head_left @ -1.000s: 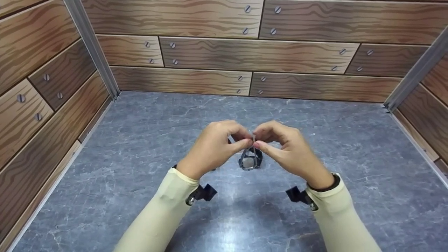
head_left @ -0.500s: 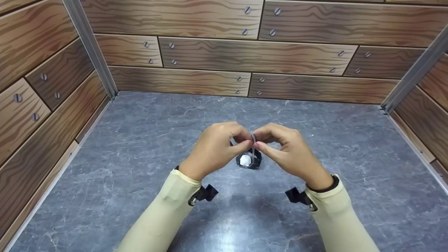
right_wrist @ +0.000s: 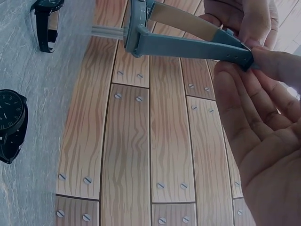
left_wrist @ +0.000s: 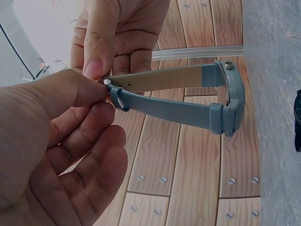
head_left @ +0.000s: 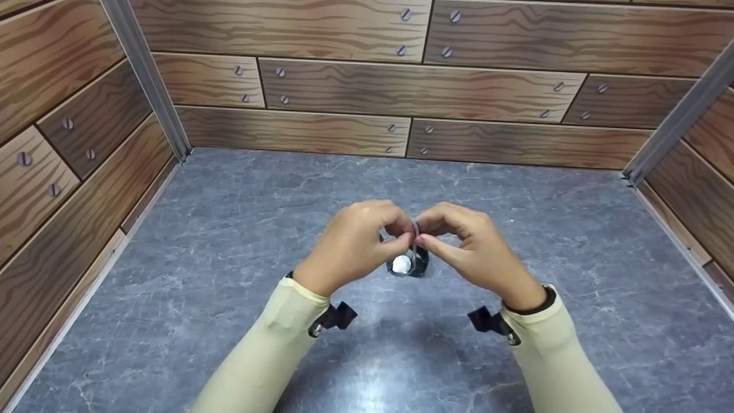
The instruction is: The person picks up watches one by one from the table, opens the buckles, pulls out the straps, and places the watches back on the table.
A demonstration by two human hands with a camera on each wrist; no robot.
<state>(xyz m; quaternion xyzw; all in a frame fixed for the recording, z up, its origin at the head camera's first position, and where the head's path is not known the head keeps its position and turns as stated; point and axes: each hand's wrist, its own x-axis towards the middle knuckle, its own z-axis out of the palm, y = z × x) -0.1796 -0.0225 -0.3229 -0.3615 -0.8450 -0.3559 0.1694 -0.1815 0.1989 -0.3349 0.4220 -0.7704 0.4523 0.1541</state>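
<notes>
My left hand (head_left: 358, 244) and right hand (head_left: 473, 249) meet fingertip to fingertip in the head view. Both pinch the strap ends of a blue-grey wristwatch (left_wrist: 169, 111) at its buckle. The strap forms a long loop, and the watch case (left_wrist: 236, 96) hangs at the far end, off the tabletop. In the right wrist view, the strap (right_wrist: 188, 48) shows small holes close to my right fingertips. A strap keeper (left_wrist: 121, 99) sits by the buckle in the left wrist view. Fingers partly cover the buckle, so its fastening is hard to see.
Two black watches lie on the blue-grey marbled table (head_left: 229, 189): one with a dark dial (right_wrist: 10, 113), another black watch (right_wrist: 46, 21) farther up in the right wrist view. Wood-plank-patterned walls (head_left: 338, 89) enclose the table on the back and sides.
The hands stay nearly in place, pinching the strap. The hanging watch has tilted slightly, and its round case shows bright white instead of grey. The head view has shifted a little.
</notes>
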